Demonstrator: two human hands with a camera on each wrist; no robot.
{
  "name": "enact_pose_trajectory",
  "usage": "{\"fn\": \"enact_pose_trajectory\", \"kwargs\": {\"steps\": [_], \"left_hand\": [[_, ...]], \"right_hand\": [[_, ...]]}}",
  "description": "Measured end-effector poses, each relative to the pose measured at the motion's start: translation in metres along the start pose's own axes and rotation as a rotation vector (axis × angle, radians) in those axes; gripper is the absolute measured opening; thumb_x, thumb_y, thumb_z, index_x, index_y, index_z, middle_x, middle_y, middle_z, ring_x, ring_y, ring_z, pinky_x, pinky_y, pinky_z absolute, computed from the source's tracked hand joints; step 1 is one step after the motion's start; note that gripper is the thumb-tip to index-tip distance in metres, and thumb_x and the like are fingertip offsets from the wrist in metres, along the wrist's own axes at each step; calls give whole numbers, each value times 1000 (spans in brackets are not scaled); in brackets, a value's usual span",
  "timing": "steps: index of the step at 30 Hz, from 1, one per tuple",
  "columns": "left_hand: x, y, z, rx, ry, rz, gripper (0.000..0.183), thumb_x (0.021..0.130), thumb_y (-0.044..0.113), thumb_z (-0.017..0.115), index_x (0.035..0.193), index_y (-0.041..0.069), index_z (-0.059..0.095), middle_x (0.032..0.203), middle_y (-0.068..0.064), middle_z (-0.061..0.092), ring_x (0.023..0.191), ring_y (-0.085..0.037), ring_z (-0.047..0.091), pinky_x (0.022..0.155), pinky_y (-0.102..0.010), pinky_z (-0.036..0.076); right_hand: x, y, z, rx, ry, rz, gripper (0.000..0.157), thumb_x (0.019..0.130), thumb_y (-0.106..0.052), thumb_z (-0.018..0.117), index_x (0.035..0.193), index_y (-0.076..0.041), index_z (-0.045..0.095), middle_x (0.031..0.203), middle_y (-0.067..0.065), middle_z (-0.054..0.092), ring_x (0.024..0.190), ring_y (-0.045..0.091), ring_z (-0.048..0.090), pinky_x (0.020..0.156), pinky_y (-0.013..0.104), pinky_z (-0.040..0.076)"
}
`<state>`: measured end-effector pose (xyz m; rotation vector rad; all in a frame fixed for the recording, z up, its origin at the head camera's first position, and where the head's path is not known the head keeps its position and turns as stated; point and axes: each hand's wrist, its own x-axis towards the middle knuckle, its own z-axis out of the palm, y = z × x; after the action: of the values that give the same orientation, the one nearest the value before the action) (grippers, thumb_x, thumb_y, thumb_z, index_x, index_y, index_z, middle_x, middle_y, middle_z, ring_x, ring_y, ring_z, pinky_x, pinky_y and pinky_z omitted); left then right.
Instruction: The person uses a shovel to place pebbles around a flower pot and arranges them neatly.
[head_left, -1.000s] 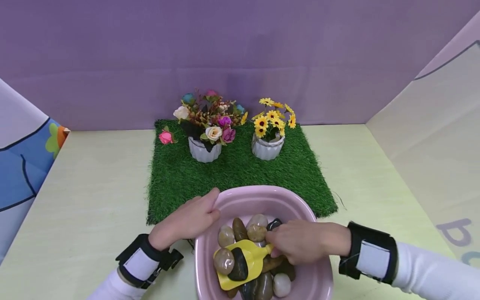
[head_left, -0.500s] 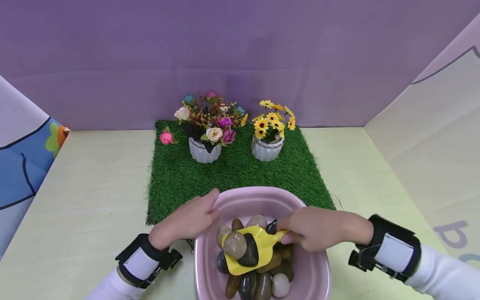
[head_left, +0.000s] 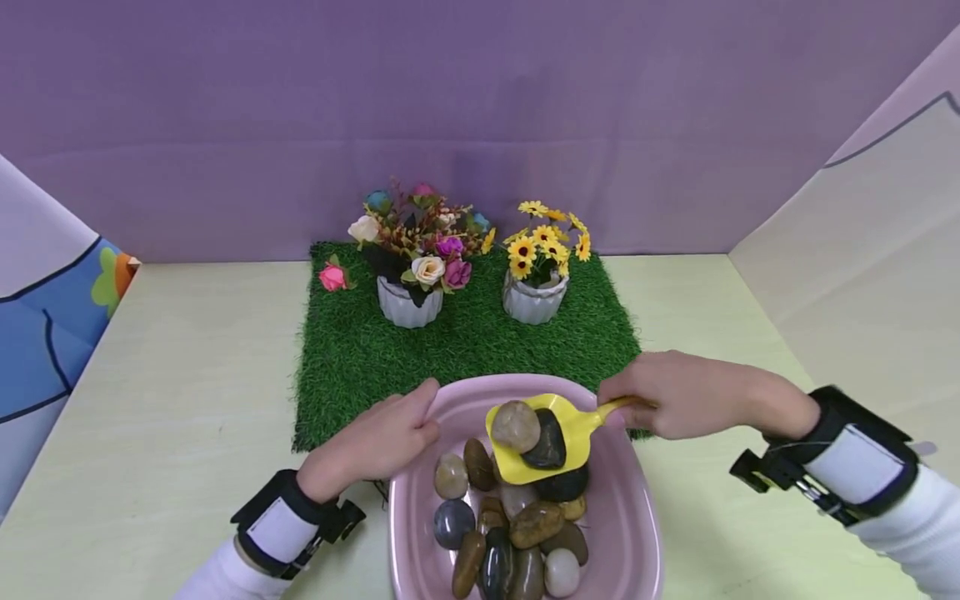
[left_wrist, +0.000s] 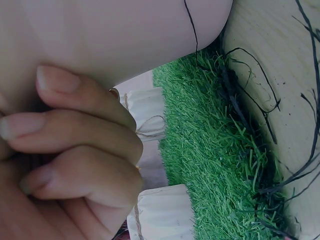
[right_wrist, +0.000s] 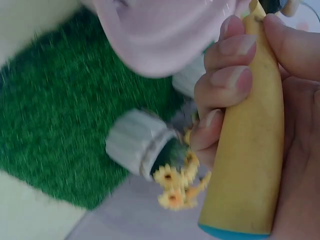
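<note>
Head view shows us two stones [head_left: 516, 426] already on the yellow scoop [head_left: 579, 431] over the pink basin [head_left: 621, 504], our right grip [head_left: 671, 396] curled around the scoop's handle, our left grip [head_left: 382, 437] holding the rim [head_left: 517, 382], many pebbles [head_left: 536, 523] not yet scooped.

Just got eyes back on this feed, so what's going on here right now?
A person's right hand grips a yellow scoop over the pink basin, with a pale brownish stone and a black stone on it. Their left hand holds the basin at its far left corner. More stones lie in the basin. Beyond it, two flower pots stand on a green grass mat.
</note>
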<state>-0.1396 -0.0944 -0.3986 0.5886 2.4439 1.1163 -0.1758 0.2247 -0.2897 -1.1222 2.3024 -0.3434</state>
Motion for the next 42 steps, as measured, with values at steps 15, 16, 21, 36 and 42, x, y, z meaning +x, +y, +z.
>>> {"fn": "enact_pose_trajectory", "kwargs": {"steps": [15,16,21,36,42], "left_hand": [[-1,-1,1,-6,-3,0,7,97,7,42,103,4,43,80,-14,59,48,-9,63,39,-26,55],[-1,-1,1,-5,-4,3,7,97,7,42,103,4,43,80,-14,59,49,-8,63,39,-26,54],[0,-2,1,-4,-2,8,8,97,7,42,104,5,43,80,-13,59,49,-8,63,39,-25,55],[0,-1,-2,-32,-7,4,10,97,7,42,107,4,44,85,-17,62,48,-8,64,39,-26,56],[0,-1,-1,-23,-9,0,7,97,7,42,104,4,43,79,-13,59,48,-9,63,38,-27,55]], "right_hand": [[-20,30,-34,-35,150,59,23,100,-20,52,76,-22,55,61,-12,36,50,-2,31,52,17,34],[-21,32,-36,-33,153,72,23,100,-20,52,77,-22,55,61,-12,36,49,-2,31,52,17,34],[-25,41,-41,-9,164,123,22,100,-19,52,78,-19,57,60,-11,36,49,-1,31,52,19,35],[-23,73,-50,6,194,290,23,101,-18,49,81,-12,59,63,-3,43,54,9,37,59,27,35],[-22,88,-48,46,206,385,24,101,-19,48,82,-9,60,63,-1,43,54,12,35,59,28,33]]}}
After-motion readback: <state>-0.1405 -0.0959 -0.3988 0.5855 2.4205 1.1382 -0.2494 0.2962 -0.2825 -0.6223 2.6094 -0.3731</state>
